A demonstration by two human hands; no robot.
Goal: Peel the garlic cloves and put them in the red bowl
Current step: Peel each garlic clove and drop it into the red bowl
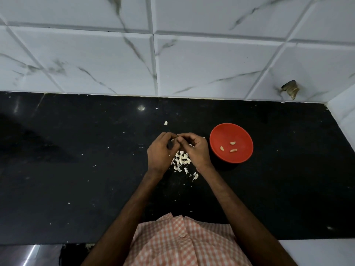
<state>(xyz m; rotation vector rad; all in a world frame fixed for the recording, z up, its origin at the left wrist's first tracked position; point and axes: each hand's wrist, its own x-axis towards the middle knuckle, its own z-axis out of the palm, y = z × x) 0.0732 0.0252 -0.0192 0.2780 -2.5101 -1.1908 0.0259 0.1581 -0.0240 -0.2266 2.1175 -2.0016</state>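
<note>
I am in the middle of peeling. My left hand point(161, 150) and my right hand point(196, 150) meet above the worktop point(76, 169), and the fingers point(186, 135) of both are curled in and pinched together on one garlic clove point(177, 138). The clove is almost hidden by my fingertips, so I can only guess that some skin is on it. Below my hands lies a heap of loose skins point(181, 160). The red bowl point(221, 134) stands just to the right of my right hand, with three peeled cloves point(233, 143) in it. I judge the task is at an early stage. Next I need to strip the last skin with my nails, let it fall on the heap, then carry the bare clove right and drop it in the bowl.
</note>
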